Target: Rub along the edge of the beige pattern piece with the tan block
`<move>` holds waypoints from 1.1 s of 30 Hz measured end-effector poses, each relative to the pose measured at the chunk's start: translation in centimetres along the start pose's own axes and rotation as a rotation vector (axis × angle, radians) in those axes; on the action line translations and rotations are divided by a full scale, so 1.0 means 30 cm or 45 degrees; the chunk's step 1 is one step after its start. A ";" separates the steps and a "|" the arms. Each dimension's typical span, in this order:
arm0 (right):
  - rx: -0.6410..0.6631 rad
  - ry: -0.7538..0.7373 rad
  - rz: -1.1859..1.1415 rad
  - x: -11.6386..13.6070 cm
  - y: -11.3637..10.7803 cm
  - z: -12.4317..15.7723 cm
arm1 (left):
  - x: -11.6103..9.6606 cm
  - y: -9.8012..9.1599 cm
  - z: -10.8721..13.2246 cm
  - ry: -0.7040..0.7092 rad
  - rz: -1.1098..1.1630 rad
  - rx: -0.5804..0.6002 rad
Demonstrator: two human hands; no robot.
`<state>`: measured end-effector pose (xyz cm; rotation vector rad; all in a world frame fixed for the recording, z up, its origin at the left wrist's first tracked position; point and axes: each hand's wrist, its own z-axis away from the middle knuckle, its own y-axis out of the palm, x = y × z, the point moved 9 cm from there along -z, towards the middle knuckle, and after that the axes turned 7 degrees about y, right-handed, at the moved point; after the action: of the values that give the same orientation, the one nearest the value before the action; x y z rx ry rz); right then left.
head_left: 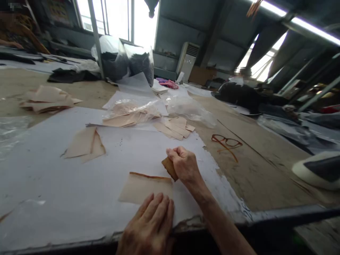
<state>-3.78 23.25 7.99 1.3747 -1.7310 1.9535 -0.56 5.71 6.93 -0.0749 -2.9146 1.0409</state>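
Observation:
A thin beige sheet piece (140, 188) with a brown strip along its far edge lies on white paper near the table's front edge. My left hand (152, 219) rests flat on its near part, fingers stretched out. Just past the sheet's right corner, my right hand (183, 163) is closed on a small brown flat piece (170, 168), tilted above the paper. Its exact material cannot be made out. To the left lie similar beige pieces (82, 143) with brown edges, overlapping one another.
Beige cut pieces (176, 127) lie beyond my hands, beside a plastic bag of more pieces (130, 113). A further stack (49, 99) sits at far left. Eyeglasses (227, 141) rest on the brown board at right. Filled clear bags (127, 60) stand behind. Another person (241, 90) is at far right.

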 end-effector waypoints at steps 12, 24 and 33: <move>-0.091 -0.178 0.816 0.042 0.066 0.149 | -0.009 -0.010 0.031 -0.100 0.049 -0.192; -0.164 0.048 0.976 0.025 0.087 0.099 | -0.004 -0.021 0.014 -0.114 0.034 -0.212; -0.174 0.090 0.897 0.039 0.107 0.069 | -0.018 -0.011 0.020 -0.118 0.040 -0.137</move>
<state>-5.53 20.00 6.43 0.6766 -2.4863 2.0854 -0.08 5.02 6.66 -0.0786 -3.0614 0.9154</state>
